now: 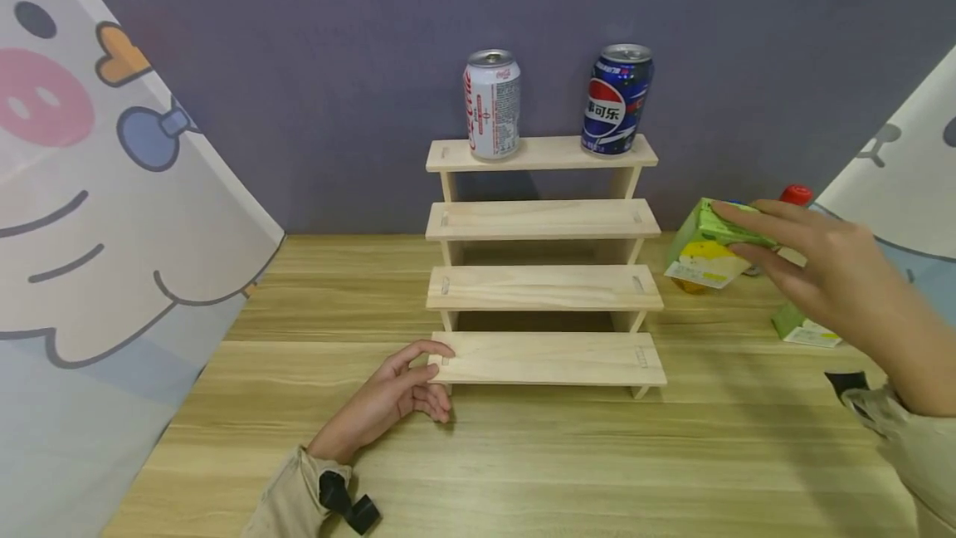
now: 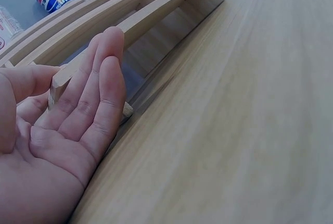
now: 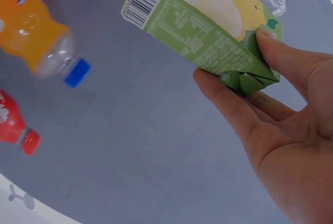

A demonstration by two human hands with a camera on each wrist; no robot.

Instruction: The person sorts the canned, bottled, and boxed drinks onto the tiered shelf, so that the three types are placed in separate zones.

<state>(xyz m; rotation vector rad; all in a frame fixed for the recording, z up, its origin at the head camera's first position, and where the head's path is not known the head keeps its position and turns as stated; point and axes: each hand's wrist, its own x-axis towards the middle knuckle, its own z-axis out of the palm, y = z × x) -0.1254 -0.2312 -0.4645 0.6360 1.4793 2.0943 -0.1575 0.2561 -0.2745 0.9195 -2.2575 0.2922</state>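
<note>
My right hand (image 1: 829,264) grips one end of a green drink carton (image 1: 702,247) with a yellow picture, held tilted above the table, right of a stepped wooden display rack (image 1: 545,359). In the right wrist view the carton (image 3: 203,36) lies between thumb and fingers, barcode showing. My left hand (image 1: 399,393) holds the left end of the rack's lowest step. In the left wrist view the board's corner (image 2: 61,78) sits between its thumb and fingers. On the top step stand a white Coca-Cola can (image 1: 493,110) and, to its right, a blue Pepsi can (image 1: 616,102).
Behind the right hand are a red-capped bottle (image 1: 796,194) and an orange drink bottle (image 3: 36,31) with a blue cap. Another green carton (image 1: 805,329) is on the table at right, partly hidden. A grey-blue panel (image 1: 343,106) backs the table; printed cloths hang at both sides.
</note>
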